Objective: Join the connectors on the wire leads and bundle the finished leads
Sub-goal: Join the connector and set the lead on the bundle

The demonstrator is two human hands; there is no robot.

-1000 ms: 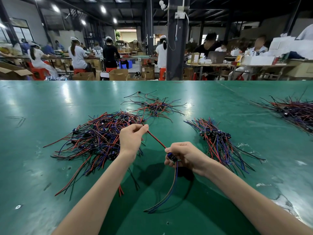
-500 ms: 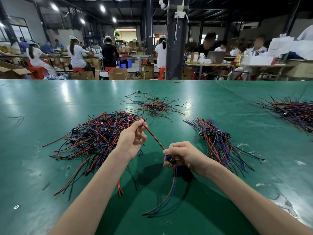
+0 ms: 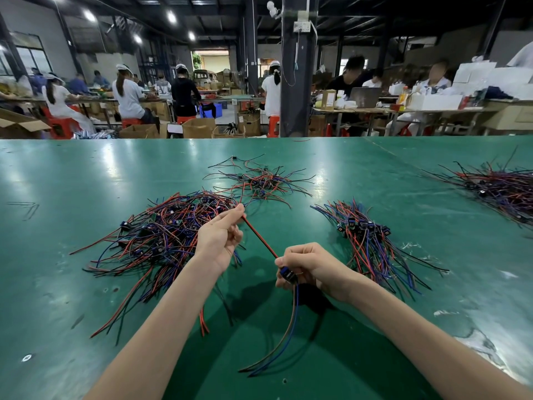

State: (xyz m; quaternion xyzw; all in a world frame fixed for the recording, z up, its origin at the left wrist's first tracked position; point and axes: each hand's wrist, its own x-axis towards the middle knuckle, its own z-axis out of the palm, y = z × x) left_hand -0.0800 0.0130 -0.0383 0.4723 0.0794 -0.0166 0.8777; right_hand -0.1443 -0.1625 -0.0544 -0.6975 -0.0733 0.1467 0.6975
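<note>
Mid-join, by the look of it. Pinched in the left hand [image 3: 220, 238], between thumb and fingertips: the far end of a red-and-black lead [image 3: 259, 238], up and to the left of the connector [image 3: 287, 274]. Gripped in the curled right hand [image 3: 310, 265]: that small blue connector, held just above the counter [image 3: 86, 174]. Lead drawn straight and taut from the pinch down into the connector. Below the connector, a blue-and-brown wire pair [image 3: 288, 327] hanging in a loose curve toward the near edge. Cannot tell whether the two halves are fully seated, the joint mostly hidden by fingers.

Left of the connector, a big tangled pile [image 3: 161, 235] of red, blue and black leads, likely the stock yet to be joined. Beyond the connector, a smaller loose scatter [image 3: 259, 180]. Right of the connector, a tidier pile [image 3: 366, 241], plugs lying together and wires fanned out, probably the finished ones. Far right of the connector, another heap [image 3: 501, 189].

Judged as the checking or straightening stage of one join. Next move calls for a firm press or a light tug to confirm the fit, then laying the lead onto the tidier pile, plugs aligned, ready for tying. Bundling itself not yet begun, as far as can be seen.
</note>
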